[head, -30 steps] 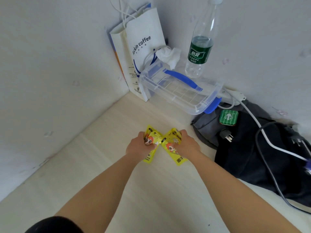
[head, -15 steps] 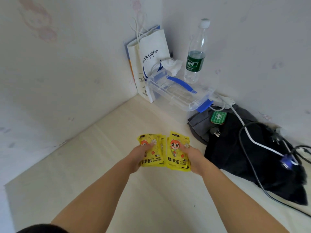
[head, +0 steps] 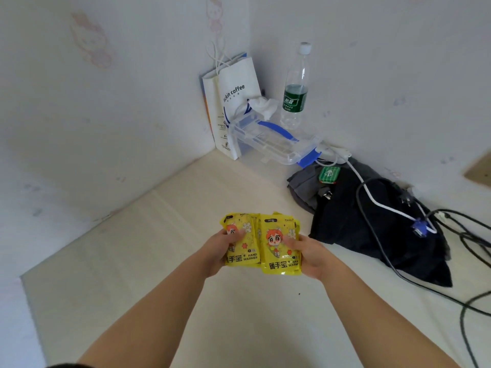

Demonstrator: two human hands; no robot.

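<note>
Left hand [head: 219, 252] grips the left yellow hand-warmer packet [head: 240, 244]; right hand [head: 309, 257] grips the right yellow hand-warmer packet [head: 279, 248], thumbs on the fronts. Packets upright, side by side, edges touching, held above the pale floor [head: 186, 208]

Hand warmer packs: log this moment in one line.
left grip: holds left pack | right grip: holds right pack | layout: side by side, print toward camera

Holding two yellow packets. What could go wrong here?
Left hand and right hand pinch the left yellow plastic packet and right yellow plastic packet only at their outer sides; either may slip. Black cables lie over the dark cloth beside the right hand; moving sideways could snag them.
</note>
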